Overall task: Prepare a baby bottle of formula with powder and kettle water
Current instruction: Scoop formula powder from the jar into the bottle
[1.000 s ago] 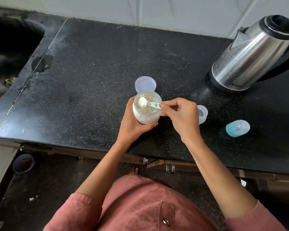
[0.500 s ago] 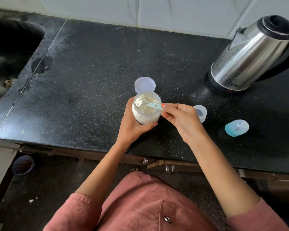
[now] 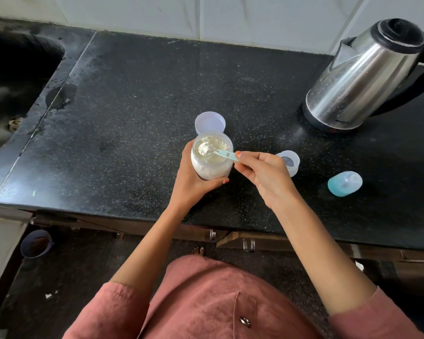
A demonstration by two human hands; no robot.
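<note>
My left hand grips a clear powder jar of white formula powder, held just above the black counter. My right hand pinches the handle of a small teal scoop; its bowl, heaped with powder, sits over the jar's open mouth. The open baby bottle stands just behind my right hand, partly hidden by it. Its blue cap lies on its side further right. The steel kettle stands at the back right.
The jar's pale lid lies upside down just behind the jar. A dark sink is at the far left. The counter's front edge runs below my wrists, with drawer handles under it. A small cup sits on the floor.
The scoop's bowl has sunk a little lower towards the powder in the jar, and my right hand has tipped downwards. The jar and left hand stay put.
</note>
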